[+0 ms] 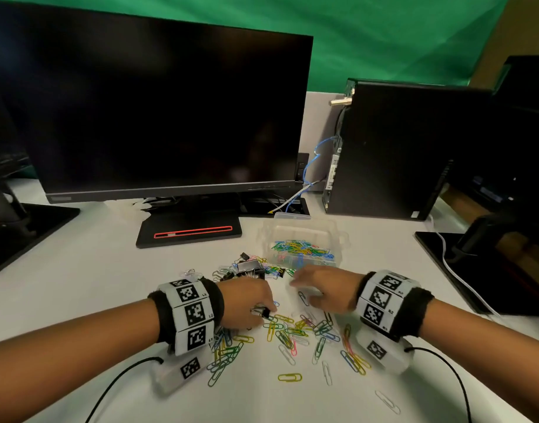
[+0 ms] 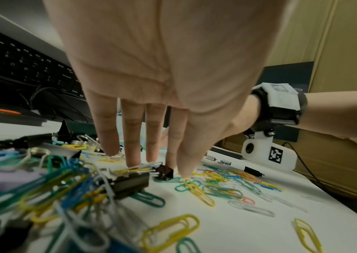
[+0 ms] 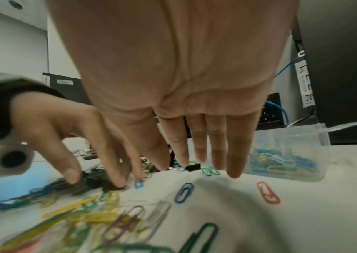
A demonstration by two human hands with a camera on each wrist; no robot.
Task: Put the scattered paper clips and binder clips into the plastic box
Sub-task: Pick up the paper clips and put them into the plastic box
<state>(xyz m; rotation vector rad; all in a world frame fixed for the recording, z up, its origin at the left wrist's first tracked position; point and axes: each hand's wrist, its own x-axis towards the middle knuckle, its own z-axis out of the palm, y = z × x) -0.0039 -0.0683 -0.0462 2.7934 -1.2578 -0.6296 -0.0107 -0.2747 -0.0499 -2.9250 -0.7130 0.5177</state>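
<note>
Coloured paper clips (image 1: 295, 331) lie scattered on the white desk between my hands. A heap of black binder clips (image 1: 249, 267) sits just beyond them. The clear plastic box (image 1: 338, 239) stands open behind the heap and holds many paper clips; it also shows in the right wrist view as the box (image 3: 303, 137). My left hand (image 1: 266, 311) reaches down with thumb and forefinger pinching a small black binder clip (image 2: 165, 171) at the table surface. A larger binder clip (image 2: 129, 184) lies beside it. My right hand (image 1: 301, 291) hovers flat over the clips, fingers straight and empty.
A dark monitor (image 1: 170, 117) with its stand base (image 1: 188, 232) fills the back left. A black computer tower (image 1: 399, 148) stands back right, behind the box. Another monitor base (image 1: 491, 270) and a white cable (image 1: 460, 279) lie to the right.
</note>
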